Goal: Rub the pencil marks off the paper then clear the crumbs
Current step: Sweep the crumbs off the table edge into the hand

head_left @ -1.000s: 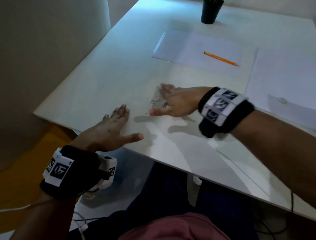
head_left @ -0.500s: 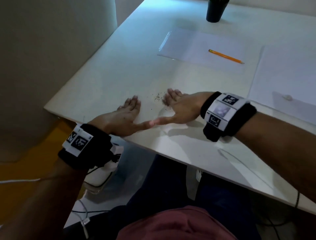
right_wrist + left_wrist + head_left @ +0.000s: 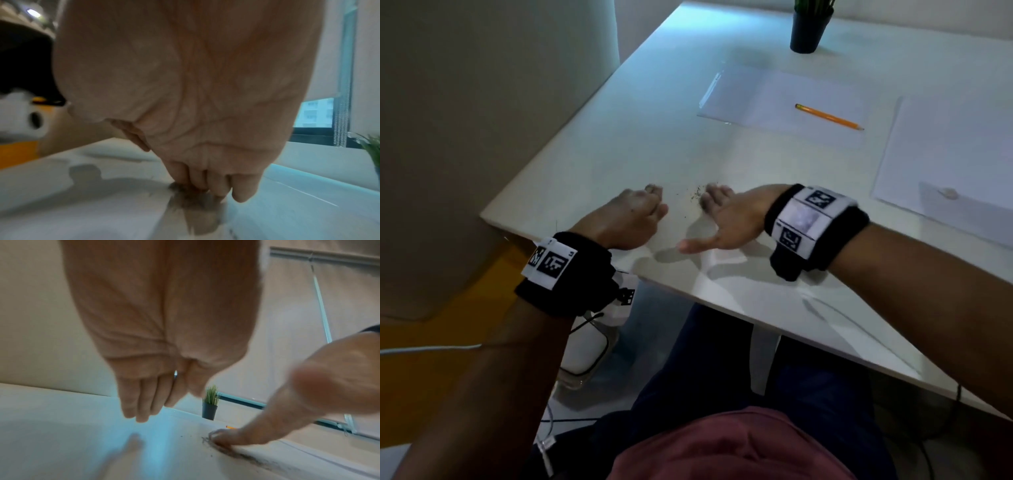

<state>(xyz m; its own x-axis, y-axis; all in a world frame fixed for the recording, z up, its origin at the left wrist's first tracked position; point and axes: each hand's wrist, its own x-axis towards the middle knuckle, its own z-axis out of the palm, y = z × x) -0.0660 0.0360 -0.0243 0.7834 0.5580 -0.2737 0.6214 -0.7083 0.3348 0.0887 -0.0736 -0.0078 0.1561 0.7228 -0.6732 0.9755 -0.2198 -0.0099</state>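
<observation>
Dark eraser crumbs [image 3: 697, 196] lie in a small heap on the white table [image 3: 619, 144], between my two hands. My right hand [image 3: 710, 205] stands on its little-finger edge right behind the crumbs, fingers straight and together, thumb spread toward me. In the right wrist view its fingertips [image 3: 205, 186] touch the crumbs [image 3: 185, 193]. My left hand [image 3: 650, 202] is a short way left of the heap, fingers together and angled down at the table, holding nothing. The left wrist view shows its fingers [image 3: 139, 402] just above the surface, with the right hand [image 3: 236, 438] against the crumbs [image 3: 224, 449].
Farther back lies a sheet of paper [image 3: 767, 96] with an orange pencil [image 3: 828, 117] on it. Another sheet [image 3: 945, 150] lies at the right with a small pale eraser [image 3: 949, 193] near it. A dark plant pot [image 3: 810, 32] stands at the far edge. The table's near-left corner [image 3: 486, 217] is close to my left hand.
My left hand came up from the table's edge onto the tabletop and drew its spread fingers together. The right hand pushed the crumbs left toward it; the thumbs, touching earlier, are now apart.
</observation>
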